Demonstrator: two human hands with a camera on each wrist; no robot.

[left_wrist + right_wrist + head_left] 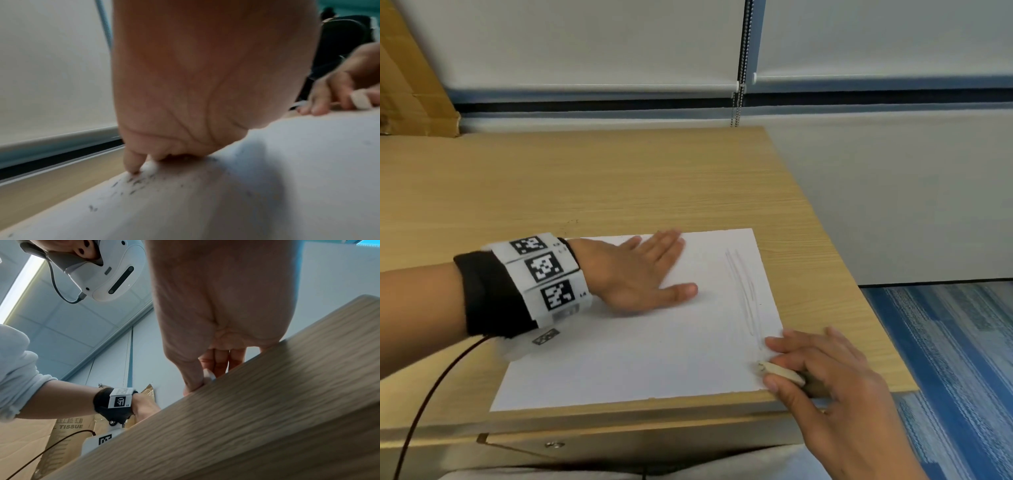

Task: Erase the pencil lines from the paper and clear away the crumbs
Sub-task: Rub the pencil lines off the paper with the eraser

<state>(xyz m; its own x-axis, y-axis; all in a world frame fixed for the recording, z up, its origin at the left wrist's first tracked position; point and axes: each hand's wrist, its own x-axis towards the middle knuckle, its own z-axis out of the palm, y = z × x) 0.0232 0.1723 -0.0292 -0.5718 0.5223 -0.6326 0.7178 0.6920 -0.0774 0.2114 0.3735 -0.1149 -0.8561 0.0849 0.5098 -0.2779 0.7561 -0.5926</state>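
The left hand (633, 274) lay spread flat on the paper (640, 342); the right hand (835, 387) pinched the eraser (782, 371) at the paper's near right corner, beside the counter (585, 178) edge.

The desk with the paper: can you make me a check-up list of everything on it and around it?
Surface: wooden desk, sheet of paper at its near right corner.
Job's things: faint pencil lines remain; eraser; eraser crumbs at the paper's far edge.
Clutter: nothing seen.
Hands: left hand flat on paper; right hand pinches eraser.
Cables: dark wire from left wristband.
Surroundings: roller blinds, cardboard box, blue carpet.
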